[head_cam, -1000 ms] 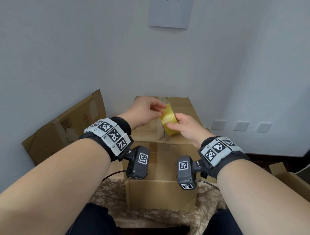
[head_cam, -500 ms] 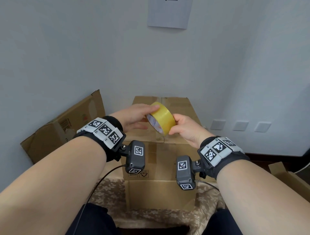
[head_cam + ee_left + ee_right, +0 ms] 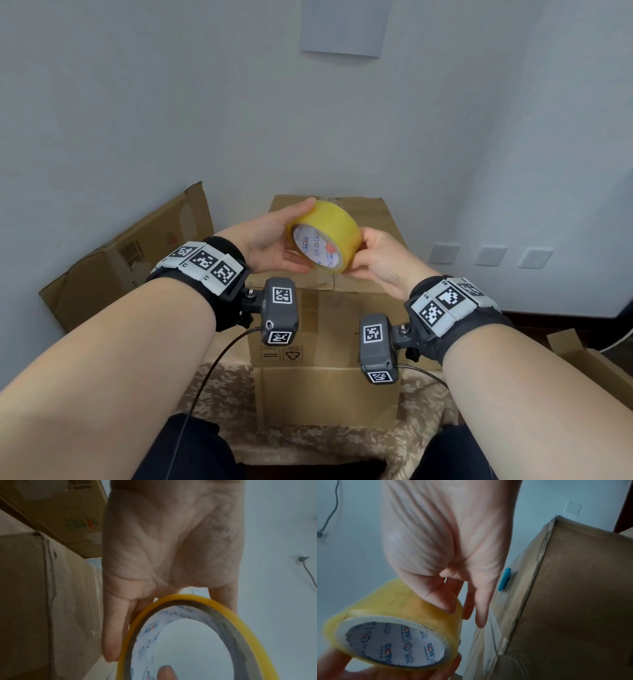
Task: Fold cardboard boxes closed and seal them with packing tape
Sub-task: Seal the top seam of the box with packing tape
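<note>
A yellow roll of packing tape (image 3: 325,236) with a white printed core is held in the air between both hands, above the closed cardboard box (image 3: 329,301). My left hand (image 3: 274,240) cups the roll from the left, fingers curved round its rim (image 3: 171,599). My right hand (image 3: 380,257) grips the roll's right side, with the thumb on the tape band (image 3: 402,601). The roll's open side faces me. The box's top flaps lie flat, and old clear tape runs along its edges (image 3: 530,588).
A second, smaller cardboard box (image 3: 329,394) sits in front on a patterned cloth (image 3: 219,394). A flattened cardboard box (image 3: 130,253) leans on the left wall. Another box edge (image 3: 582,359) is at the right. Wall sockets (image 3: 489,255) are behind. A blue object (image 3: 504,579) lies on the box.
The roll has been turned so that its open core faces me, and it has grown larger in view. My left hand has shifted from pinching to cupping the roll's left side.
</note>
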